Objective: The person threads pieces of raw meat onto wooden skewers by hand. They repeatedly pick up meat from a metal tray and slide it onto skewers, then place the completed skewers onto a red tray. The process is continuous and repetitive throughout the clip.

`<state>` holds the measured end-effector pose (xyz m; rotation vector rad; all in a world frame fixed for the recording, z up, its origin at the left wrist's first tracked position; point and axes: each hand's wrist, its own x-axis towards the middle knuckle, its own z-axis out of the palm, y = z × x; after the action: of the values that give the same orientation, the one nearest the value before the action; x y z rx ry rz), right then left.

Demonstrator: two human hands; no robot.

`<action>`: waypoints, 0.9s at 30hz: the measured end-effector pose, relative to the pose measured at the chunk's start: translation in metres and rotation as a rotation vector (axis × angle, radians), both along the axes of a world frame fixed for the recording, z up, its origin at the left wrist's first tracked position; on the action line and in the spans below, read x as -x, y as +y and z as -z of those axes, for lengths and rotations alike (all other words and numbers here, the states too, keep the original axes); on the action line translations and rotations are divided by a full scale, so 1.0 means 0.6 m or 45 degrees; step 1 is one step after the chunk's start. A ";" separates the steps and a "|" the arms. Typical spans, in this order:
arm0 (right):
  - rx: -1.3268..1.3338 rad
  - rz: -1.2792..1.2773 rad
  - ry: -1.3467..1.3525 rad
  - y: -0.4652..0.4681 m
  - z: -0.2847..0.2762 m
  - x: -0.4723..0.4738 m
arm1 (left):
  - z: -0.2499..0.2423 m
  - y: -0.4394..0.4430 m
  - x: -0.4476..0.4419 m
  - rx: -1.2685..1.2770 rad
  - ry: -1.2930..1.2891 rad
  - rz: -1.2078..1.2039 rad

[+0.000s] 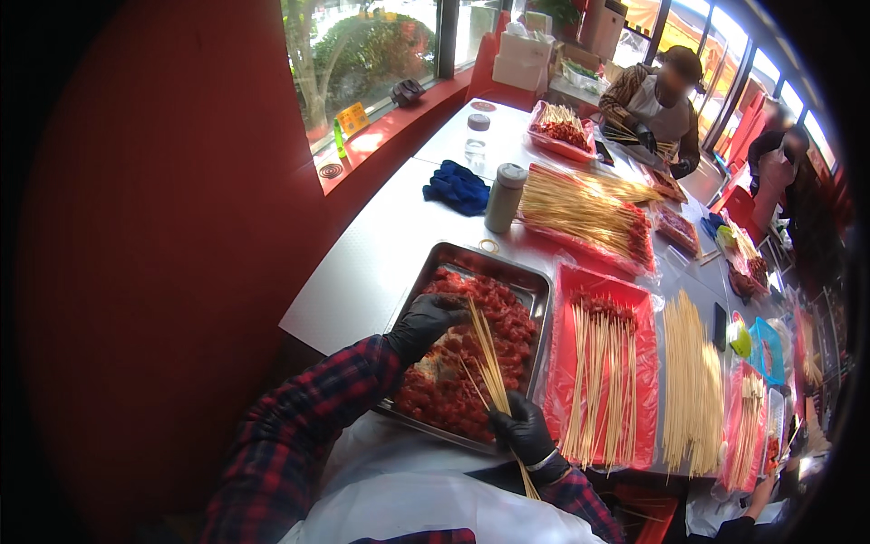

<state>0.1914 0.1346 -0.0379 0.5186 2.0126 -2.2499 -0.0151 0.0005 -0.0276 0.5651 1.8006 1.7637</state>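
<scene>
A metal tray full of red marinated meat pieces lies before me. My right hand, black-gloved, holds a bundle of wooden skewers slanting up over the tray's right part. My left hand, in a black glove too, is over the upper left of the meat with its fingertips near the skewers' upper ends; whether it pinches a piece of meat is not clear. Right of the tray, a red tray lined with plastic bears meat-threaded skewers. Beyond that, loose bare skewers lie in a pile.
Behind the trays stand a grey bottle, a clear bottle and a crumpled blue cloth. Another red tray is heaped with skewers. A co-worker sits across the table. A red wall rises at the left.
</scene>
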 end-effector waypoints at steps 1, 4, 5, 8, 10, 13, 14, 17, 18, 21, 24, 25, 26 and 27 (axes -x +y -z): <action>-0.012 0.003 -0.012 0.000 0.000 0.000 | -0.005 0.002 -0.002 -0.008 -0.040 0.002; -0.132 -0.030 0.063 0.004 0.012 -0.001 | -0.005 -0.001 0.000 -0.025 -0.139 0.016; -0.117 -0.022 0.060 0.003 0.012 -0.002 | -0.004 -0.004 0.001 -0.018 -0.100 0.001; -0.063 -0.005 0.019 0.001 -0.007 0.002 | -0.008 -0.012 0.004 -0.051 -0.023 -0.029; -0.026 0.005 0.003 -0.002 -0.022 0.005 | -0.014 -0.018 0.000 -0.103 -0.025 -0.040; 0.019 0.017 -0.015 0.002 -0.016 0.004 | -0.034 -0.028 -0.009 -0.032 -0.050 -0.039; 0.032 0.021 -0.020 0.005 -0.013 0.004 | -0.026 -0.032 -0.009 -0.028 -0.098 -0.076; 0.057 -0.010 -0.021 0.006 -0.018 0.005 | -0.006 -0.047 -0.013 0.018 -0.180 -0.139; 0.042 0.004 -0.020 0.005 -0.020 0.004 | -0.001 -0.050 -0.014 0.035 -0.201 -0.148; 0.069 0.021 -0.007 0.006 -0.018 0.002 | 0.004 -0.051 -0.014 0.061 -0.227 -0.134; 0.113 0.011 0.016 0.011 -0.007 0.003 | -0.001 -0.049 -0.012 0.153 -0.253 -0.034; 0.109 0.025 -0.007 0.009 -0.011 0.003 | 0.004 -0.050 -0.009 0.177 -0.260 -0.022; 0.105 0.039 -0.031 0.006 -0.015 0.004 | 0.010 -0.052 -0.007 0.231 -0.219 -0.009; 0.103 0.054 -0.052 0.003 -0.020 0.004 | 0.019 -0.056 -0.007 0.198 -0.167 -0.024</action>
<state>0.1890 0.1366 -0.0261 0.5999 1.9002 -2.3145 -0.0109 -0.0331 -0.0390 0.3628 1.8367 1.6158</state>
